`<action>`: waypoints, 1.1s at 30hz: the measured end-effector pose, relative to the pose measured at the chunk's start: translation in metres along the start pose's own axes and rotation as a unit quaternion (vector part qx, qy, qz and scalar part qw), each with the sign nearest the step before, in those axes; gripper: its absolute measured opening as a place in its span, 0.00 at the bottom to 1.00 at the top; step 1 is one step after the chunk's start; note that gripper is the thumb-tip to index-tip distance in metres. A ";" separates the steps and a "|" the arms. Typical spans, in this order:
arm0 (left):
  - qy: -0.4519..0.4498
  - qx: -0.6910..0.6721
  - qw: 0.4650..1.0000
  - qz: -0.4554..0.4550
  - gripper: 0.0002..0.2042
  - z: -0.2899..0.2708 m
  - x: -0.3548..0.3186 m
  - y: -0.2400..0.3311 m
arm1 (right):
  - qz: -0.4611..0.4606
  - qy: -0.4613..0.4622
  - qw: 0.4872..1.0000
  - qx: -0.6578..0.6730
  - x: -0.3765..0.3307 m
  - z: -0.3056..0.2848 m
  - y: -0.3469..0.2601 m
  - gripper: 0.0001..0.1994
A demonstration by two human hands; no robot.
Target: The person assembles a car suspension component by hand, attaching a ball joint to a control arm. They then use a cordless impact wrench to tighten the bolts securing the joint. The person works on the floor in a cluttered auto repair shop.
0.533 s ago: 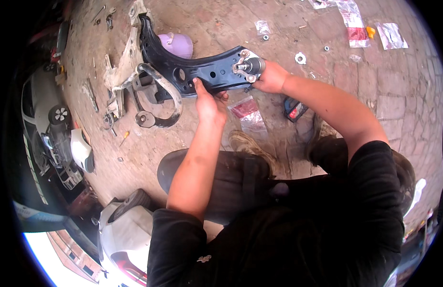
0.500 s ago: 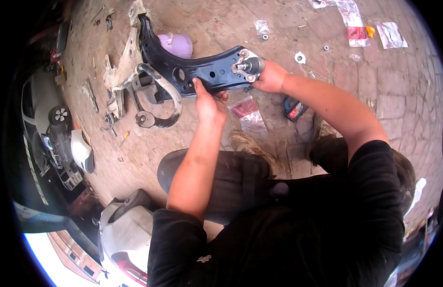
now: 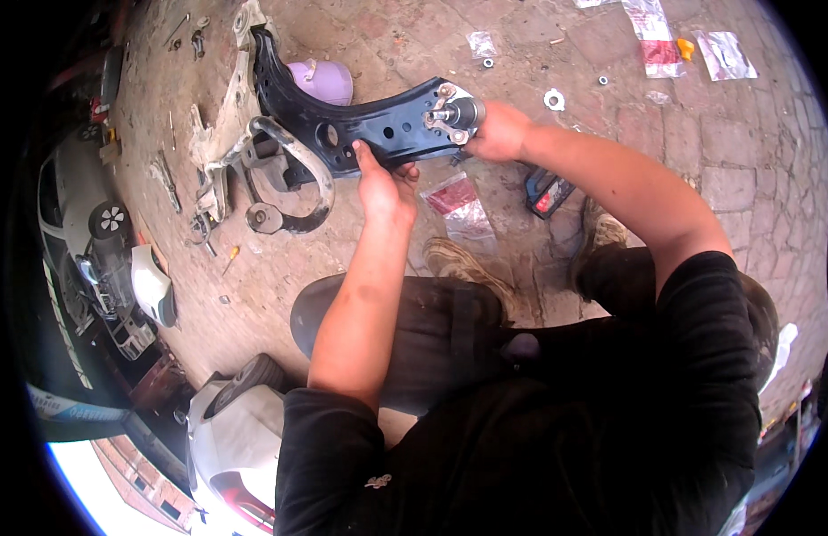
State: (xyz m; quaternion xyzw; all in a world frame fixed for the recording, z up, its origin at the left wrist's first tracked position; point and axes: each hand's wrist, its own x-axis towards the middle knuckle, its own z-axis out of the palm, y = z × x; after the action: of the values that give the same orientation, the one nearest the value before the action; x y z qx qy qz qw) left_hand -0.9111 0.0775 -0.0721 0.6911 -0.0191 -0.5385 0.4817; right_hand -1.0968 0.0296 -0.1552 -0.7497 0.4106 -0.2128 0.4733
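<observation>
Black bracket (image 3: 364, 123): left hand (image 3: 383, 186) at near edge, right hand (image 3: 501, 134) at end.

The ground (image 3: 744, 192) is dusty brick. On the left lie a big dirty metal frame (image 3: 239, 94) and, nearer, a little tool with a yellow handle (image 3: 232, 254). A purple bucket (image 3: 324, 82) sits farther off. Far right lie a yellow thing (image 3: 685, 48) and shiny bags (image 3: 727, 56).

The ground (image 3: 262, 259) is laid with dusty paving blocks (image 3: 728, 194); at the lower left, a reddish, windowed building (image 3: 137, 466) is edged by bright white light (image 3: 85, 489).
</observation>
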 end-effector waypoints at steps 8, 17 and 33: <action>-0.015 -0.002 1.000 0.001 0.23 -0.001 0.001 0.000 | 0.097 0.025 0.995 -0.008 -0.003 0.005 -0.007 0.15; -0.005 -0.005 1.000 0.000 0.22 -0.001 0.000 0.000 | -0.010 0.037 0.991 0.127 -0.008 -0.001 -0.017 0.17; -0.153 0.215 0.957 0.117 0.28 0.008 -0.037 -0.067 | 0.064 -0.005 0.992 0.110 -0.006 -0.031 -0.027 0.34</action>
State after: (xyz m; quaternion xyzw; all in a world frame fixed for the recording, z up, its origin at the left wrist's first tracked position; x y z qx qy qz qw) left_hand -0.9661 0.1288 -0.0909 0.6807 -0.2886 -0.5606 0.3729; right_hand -1.1109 0.0241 -0.1163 -0.6666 0.4292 -0.2225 0.5675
